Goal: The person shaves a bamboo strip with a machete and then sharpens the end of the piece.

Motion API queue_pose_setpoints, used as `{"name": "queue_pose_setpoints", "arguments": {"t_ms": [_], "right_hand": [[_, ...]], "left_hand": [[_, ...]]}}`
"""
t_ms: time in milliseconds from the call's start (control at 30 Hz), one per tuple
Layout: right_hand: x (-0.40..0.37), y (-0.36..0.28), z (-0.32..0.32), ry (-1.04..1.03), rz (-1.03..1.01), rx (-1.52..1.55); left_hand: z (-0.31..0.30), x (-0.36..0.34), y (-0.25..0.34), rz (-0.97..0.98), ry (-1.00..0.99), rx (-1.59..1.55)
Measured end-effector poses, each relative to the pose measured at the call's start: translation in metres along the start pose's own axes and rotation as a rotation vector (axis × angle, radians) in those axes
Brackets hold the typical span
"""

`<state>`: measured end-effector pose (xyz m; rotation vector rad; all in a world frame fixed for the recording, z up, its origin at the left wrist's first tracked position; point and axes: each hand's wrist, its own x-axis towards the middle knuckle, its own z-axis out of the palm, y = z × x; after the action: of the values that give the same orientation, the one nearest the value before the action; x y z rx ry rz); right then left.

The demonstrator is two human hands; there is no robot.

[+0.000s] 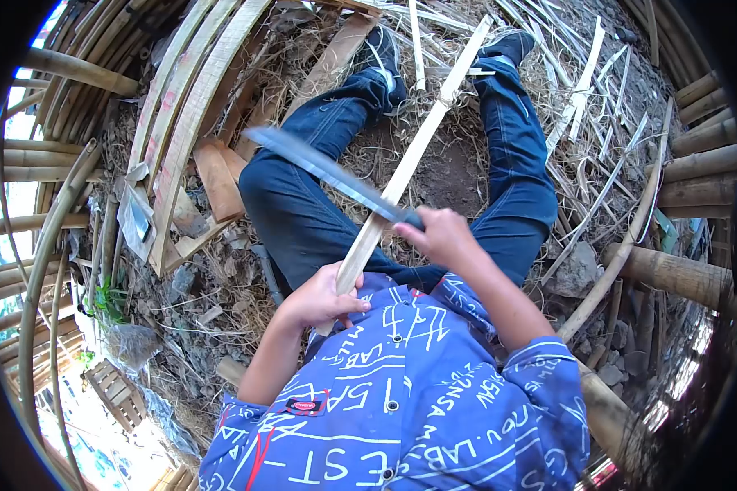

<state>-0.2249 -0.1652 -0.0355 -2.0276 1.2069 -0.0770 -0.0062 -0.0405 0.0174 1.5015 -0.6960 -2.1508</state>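
A long pale bamboo strip (413, 155) slants from my lap up between my legs, its far end near my right shoe. My left hand (323, 299) is closed around the strip's near end, close against my shirt. My right hand (442, 237) grips the dark handle of a machete (327, 172). The long blade points to the upper left and crosses over the strip just ahead of the handle, slightly blurred toward its tip. Part of the handle is hidden inside my right fist.
Several long planks (196, 106) lean at the upper left, beside a short wood block (219, 176). Split bamboo pieces (581, 90) and shavings cover the ground around my shoes. Bamboo pole walls stand on both sides, with a thick pole (671, 274) and a rock (571, 270) at right.
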Motion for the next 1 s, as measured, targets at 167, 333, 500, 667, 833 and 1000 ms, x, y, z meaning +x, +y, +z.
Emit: {"name": "queue_pose_setpoints", "arguments": {"t_ms": [167,333,500,667,833,1000], "right_hand": [[0.028,0.057,-0.024,0.087,0.126,-0.084],[0.044,0.073,-0.043,0.073,0.129,-0.12],[0.055,0.08,-0.041,0.191,0.163,-0.189],[0.071,0.097,-0.05,0.162,0.221,-0.223],[0.073,0.095,-0.054,0.159,0.228,-0.273],[0.082,0.098,-0.054,0.175,0.217,-0.285]], "left_hand": [[0.004,-0.002,0.0,0.008,0.001,-0.008],[0.004,-0.003,0.003,0.0,0.005,0.005],[0.005,-0.011,0.002,0.007,0.022,-0.025],[0.005,-0.018,0.0,0.023,0.048,0.02],[0.003,-0.022,0.005,0.024,0.036,-0.025],[-0.006,-0.024,-0.005,0.023,-0.015,-0.012]]}}
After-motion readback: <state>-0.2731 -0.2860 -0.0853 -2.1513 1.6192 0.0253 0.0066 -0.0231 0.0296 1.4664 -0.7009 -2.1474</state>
